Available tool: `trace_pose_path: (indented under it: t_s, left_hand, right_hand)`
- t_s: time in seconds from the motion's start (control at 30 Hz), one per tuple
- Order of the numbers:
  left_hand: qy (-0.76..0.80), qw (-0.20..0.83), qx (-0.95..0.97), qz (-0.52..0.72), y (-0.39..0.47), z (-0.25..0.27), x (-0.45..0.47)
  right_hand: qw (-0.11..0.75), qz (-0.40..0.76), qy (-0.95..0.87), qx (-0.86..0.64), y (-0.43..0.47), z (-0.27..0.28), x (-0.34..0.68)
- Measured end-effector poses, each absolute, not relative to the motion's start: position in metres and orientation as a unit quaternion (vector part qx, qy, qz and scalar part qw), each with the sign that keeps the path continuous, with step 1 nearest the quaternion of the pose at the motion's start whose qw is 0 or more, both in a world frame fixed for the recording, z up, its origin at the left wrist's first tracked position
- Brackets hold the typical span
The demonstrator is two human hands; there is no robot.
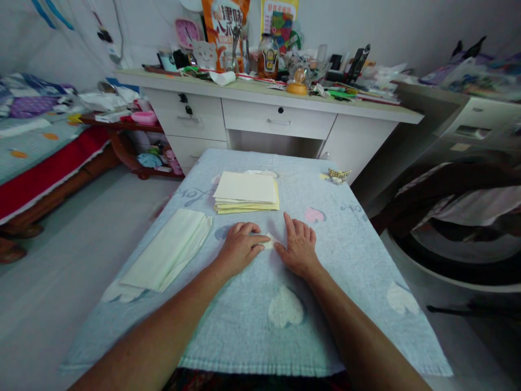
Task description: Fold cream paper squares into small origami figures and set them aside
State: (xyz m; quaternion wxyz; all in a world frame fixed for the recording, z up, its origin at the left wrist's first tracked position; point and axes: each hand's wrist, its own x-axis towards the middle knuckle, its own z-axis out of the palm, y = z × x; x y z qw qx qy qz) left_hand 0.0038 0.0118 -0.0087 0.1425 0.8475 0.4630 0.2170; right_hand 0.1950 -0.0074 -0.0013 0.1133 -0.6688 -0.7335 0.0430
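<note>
A small folded piece of cream paper (pixel 269 241) lies flat on the cloth-covered table. My left hand (pixel 241 244) holds it down from the left, its index finger and thumb stretched onto the paper and the other fingers slightly bent. From the right, the thumb of my right hand (pixel 299 248) touches the paper's edge, while that hand's fingers are spread over the cloth. Just beyond my hands rests a stack of cream and yellow paper sheets (pixel 245 187). Left of my left forearm lies a long pile of folded pale paper (pixel 166 252).
The blue tablecloth (pixel 228 336) has heart patterns. A small patterned object (pixel 338 175) sits at the far right corner. Behind stands a white desk (pixel 280 111) crowded with jars and bags. A washing machine (pixel 468 141) is on the right, a bed (pixel 40 141) on the left.
</note>
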Motion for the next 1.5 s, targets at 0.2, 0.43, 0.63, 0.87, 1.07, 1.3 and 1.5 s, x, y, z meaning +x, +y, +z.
trace_pose_path:
  t_s: [0.2,0.43,0.63,0.87,1.07,1.3,1.5]
  left_hand:
    - [0.464,0.148,0.846,0.215,0.012,-0.009,0.004]
    - [0.467,0.152,0.844,0.214,0.013,-0.009,0.004]
    - [0.470,0.155,0.842,0.214,0.012,-0.007,0.004]
    - [0.467,0.155,0.844,0.214,0.012,-0.008,0.005]
    - [0.470,0.158,0.842,0.212,0.013,-0.008,0.005]
    - [0.511,0.144,0.826,0.189,0.010,-0.008,-0.003]
    - [0.530,0.134,0.822,0.159,0.010,-0.006,-0.006]
  right_hand:
    - [0.112,0.065,-0.726,-0.675,-0.007,0.000,0.204]
    - [0.111,0.087,-0.723,-0.676,-0.006,0.001,0.212]
    - [0.120,0.077,-0.730,-0.668,-0.006,-0.001,0.215]
    - [0.172,0.032,-0.738,-0.651,-0.007,-0.005,0.197]
    - [0.143,0.019,-0.750,-0.645,-0.007,-0.008,0.184]
    - [0.124,0.028,-0.754,-0.644,-0.007,-0.004,0.186]
    - [0.117,0.031,-0.758,-0.641,-0.007,-0.002,0.187]
